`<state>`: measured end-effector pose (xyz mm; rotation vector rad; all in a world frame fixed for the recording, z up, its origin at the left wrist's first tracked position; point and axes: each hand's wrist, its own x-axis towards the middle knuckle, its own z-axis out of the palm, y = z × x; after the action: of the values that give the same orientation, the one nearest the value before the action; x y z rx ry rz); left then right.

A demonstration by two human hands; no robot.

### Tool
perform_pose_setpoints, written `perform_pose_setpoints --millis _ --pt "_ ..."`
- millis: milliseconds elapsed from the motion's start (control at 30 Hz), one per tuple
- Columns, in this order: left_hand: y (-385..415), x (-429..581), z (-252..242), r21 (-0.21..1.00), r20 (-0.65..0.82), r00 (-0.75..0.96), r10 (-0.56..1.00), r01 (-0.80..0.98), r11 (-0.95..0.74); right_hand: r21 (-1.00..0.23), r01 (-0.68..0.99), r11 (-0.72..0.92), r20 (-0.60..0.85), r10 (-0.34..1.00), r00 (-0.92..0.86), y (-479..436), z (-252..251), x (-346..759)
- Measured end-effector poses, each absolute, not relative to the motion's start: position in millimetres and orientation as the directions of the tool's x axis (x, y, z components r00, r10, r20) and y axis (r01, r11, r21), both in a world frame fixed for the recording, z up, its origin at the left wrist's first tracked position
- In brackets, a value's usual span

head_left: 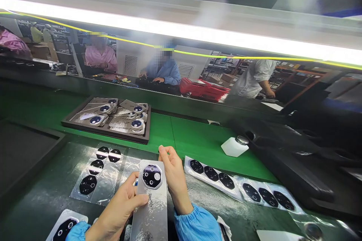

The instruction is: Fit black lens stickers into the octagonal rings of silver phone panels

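My left hand is closed round a silvery phone back cover, its thumb lying on the cover's face. The cover is tilted up towards me, and a black octagonal camera lens plate sits near its top. Beside the cover's upper right edge is my right hand, thumb and forefinger pinched together; what they hold, if anything, is too small to make out. Another phone back cover with a black lens plate lies at the lower left, partly hidden by my left sleeve.
A dark tray of stacked phone covers stands on the green belt. Clear sheets of black lens plates lie left, and more strips lie right. A white bottle and stacked black trays stand right. Co-workers sit beyond.
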<state>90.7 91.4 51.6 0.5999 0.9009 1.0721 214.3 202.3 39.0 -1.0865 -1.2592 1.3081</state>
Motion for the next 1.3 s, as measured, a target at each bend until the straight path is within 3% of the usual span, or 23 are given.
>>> perform_pose_setpoints --millis 533,1300 --pt "94.6 85.8 48.2 0.779 -0.313 0.259 0.914 -0.481 0.403 -0.999 -0.029 0.024 0.027 0.996 -0.081 197.9 41.2 212.6" --pt "92.9 91.8 40.5 0.854 -0.263 0.101 0.959 -0.437 0.28 -1.0 -0.022 -0.001 0.002 0.994 -0.114 209.6 22.5 211.7"
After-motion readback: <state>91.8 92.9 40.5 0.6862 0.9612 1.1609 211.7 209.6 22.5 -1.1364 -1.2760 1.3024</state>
